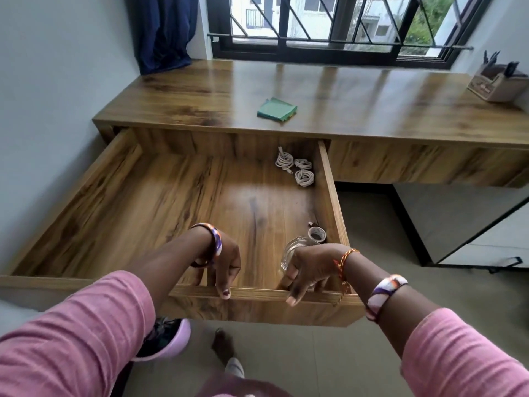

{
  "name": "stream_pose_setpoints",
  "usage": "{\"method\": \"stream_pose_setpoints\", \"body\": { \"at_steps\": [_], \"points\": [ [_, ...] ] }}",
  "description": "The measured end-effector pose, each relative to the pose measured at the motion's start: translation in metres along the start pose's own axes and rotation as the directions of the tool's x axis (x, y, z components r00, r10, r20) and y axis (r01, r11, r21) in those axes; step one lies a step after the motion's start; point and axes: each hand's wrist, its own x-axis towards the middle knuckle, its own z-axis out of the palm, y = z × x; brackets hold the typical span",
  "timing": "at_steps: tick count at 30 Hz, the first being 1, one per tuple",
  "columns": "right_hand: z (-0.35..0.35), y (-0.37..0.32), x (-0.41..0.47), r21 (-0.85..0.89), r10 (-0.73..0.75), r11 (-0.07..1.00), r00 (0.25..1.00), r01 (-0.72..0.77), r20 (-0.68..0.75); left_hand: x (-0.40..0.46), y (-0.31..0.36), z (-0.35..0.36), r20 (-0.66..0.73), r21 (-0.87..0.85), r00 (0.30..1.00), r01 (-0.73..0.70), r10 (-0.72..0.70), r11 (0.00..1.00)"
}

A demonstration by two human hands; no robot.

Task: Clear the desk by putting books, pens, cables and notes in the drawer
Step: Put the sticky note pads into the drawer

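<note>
Head view: left hand and right hand both hook the open wooden drawer's front edge; green sticky notes lie on the desk; shoving it closed risks stranding them.

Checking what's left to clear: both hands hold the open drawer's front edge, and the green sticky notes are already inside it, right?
Not quite. In the head view the green sticky notes lie on the desk top, not inside; both hands, left and right, do hold the open drawer's front edge.
</note>
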Motion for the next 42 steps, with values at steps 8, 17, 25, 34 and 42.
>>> {"method": "stream_pose_setpoints", "body": {
  "at_steps": [8,17,25,34,42],
  "points": [
    [0.001,-0.002,0.004,0.036,0.024,0.999,0.997,-0.027,0.080,0.001,-0.001,0.002,0.056,-0.022,0.998,-0.032,0.034,0.999],
    [-0.019,-0.005,0.031,0.043,0.046,0.997,0.946,-0.063,0.322,-0.004,0.003,-0.012,-0.051,0.205,0.974,-0.207,0.222,0.957],
    [-0.116,-0.012,0.066,0.208,-0.056,0.976,0.998,0.061,-0.029,0.051,-0.028,-0.124,-0.300,-0.451,0.915,-0.385,0.270,0.805],
    [-0.312,0.018,0.157,0.456,0.311,0.850,0.446,0.264,-0.839,0.102,-0.040,-0.332,-0.913,-0.226,0.407,-0.494,-0.006,0.840],
    [-0.380,0.031,0.216,0.260,0.292,0.956,0.462,-0.132,-0.838,0.171,-0.037,-0.379,-0.941,-0.155,0.338,-0.414,-0.007,0.897]
  ]
}}
